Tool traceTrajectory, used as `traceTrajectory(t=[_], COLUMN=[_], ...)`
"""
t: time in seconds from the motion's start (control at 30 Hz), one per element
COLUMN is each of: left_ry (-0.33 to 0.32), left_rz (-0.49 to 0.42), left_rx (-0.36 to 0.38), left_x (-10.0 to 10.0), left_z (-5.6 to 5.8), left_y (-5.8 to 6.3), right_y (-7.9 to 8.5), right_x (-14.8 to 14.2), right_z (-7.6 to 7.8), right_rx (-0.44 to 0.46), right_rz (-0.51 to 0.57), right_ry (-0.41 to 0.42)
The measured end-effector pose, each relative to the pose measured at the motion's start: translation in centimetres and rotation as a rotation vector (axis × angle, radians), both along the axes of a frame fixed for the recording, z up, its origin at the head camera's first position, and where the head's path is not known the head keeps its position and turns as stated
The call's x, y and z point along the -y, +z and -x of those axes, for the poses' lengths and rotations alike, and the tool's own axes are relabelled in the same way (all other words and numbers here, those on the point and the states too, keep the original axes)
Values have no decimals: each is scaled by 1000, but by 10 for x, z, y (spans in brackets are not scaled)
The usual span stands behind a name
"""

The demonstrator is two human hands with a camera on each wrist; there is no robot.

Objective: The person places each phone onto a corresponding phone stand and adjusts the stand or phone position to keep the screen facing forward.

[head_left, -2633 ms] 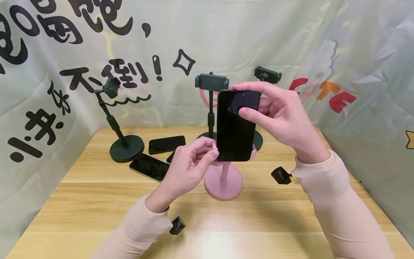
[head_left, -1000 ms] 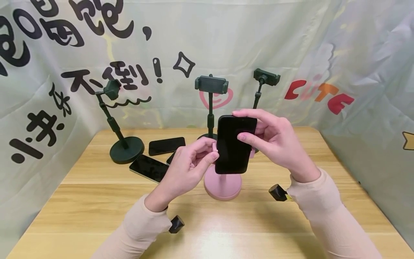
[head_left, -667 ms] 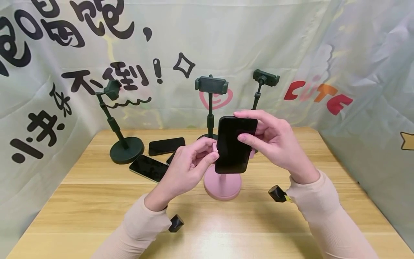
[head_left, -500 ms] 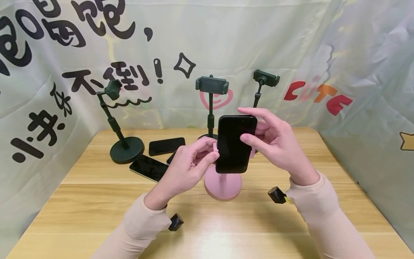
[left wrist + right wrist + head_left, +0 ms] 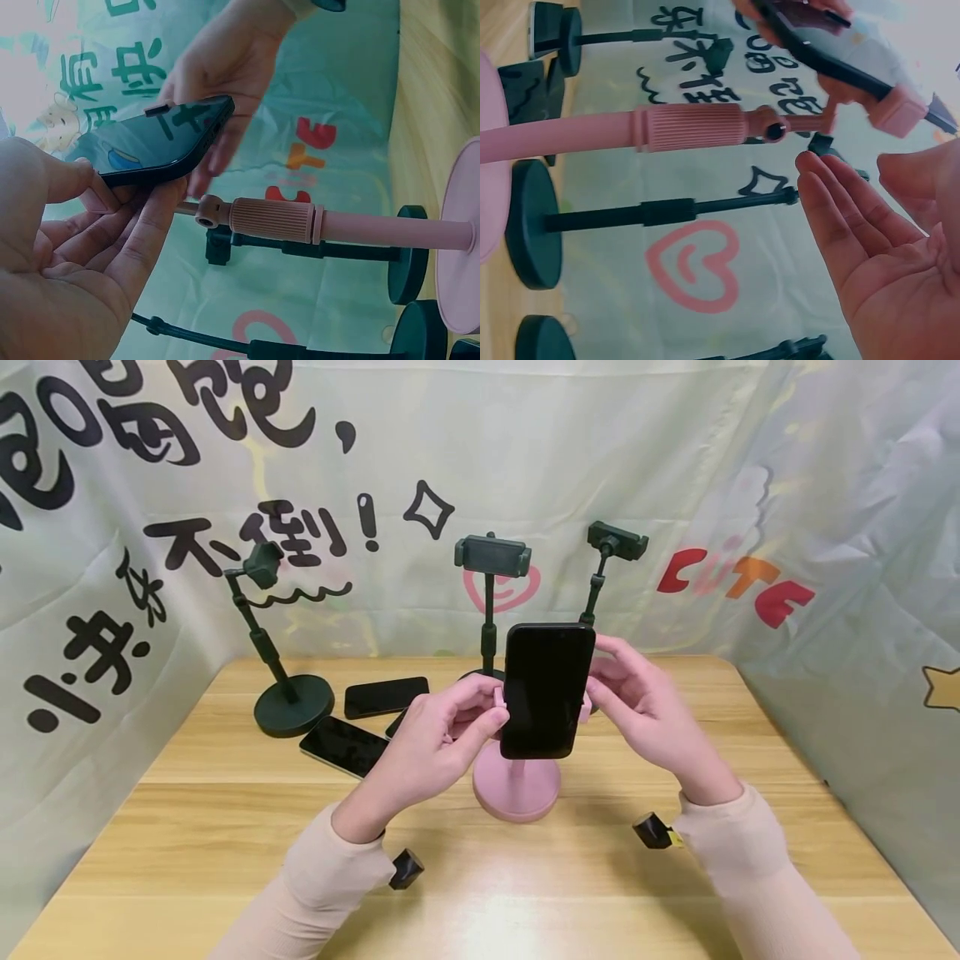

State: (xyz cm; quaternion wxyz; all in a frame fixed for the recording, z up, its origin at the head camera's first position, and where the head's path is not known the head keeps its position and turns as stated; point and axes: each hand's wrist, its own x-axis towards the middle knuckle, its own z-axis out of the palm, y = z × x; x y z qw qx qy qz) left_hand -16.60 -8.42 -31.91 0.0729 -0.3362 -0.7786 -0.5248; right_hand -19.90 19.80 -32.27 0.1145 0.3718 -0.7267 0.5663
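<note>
A pale wood-grain table point(image 5: 225, 860) fills the lower view, its front stretch catching a bright patch of reflected light. Around it hangs a creased, pale fabric backdrop point(image 5: 570, 443), printed with bold black Chinese characters point(image 5: 97, 652), the colourful word CUTE point(image 5: 783, 600) and, on the right side, a yellow star point(image 5: 941, 687).

Near the table's middle stands a pink phone stand point(image 5: 517, 789) on a round base. A black smartphone point(image 5: 547, 693) is upright above that base, between the two ends of the stand's clamp, its dark screen towards the head camera. The left hand point(image 5: 435, 739) pinches the clamp's left end between thumb and fingers. The right hand point(image 5: 648, 710) holds nothing — its fingers extend loosely just beside the phone's right edge, and the right wrist view shows them apart from the clamp.

Towards the back are three dark green phone stands: a left one point(image 5: 294, 706), a middle one point(image 5: 492, 556) and a right one point(image 5: 618, 541), the last two partly hidden. Two dark-screened phones point(image 5: 386, 697) lie flat beside the left stand's base; a third point(image 5: 396, 724) is mostly hidden behind the left hand.
</note>
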Motion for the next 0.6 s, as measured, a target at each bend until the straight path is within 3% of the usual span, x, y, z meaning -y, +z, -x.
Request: traceTrajectory(t=[0.33, 0.6], left_ry=[-11, -33], left_rz=[-14, -39], left_rx=[58, 79], left_x=[0, 1], left_z=[-1, 1], left_y=[1, 0], right_y=[-27, -41], right_x=[4, 17], right_z=[9, 7], right_rx=[51, 63], right_rz=[-98, -265], right_ry=[38, -74])
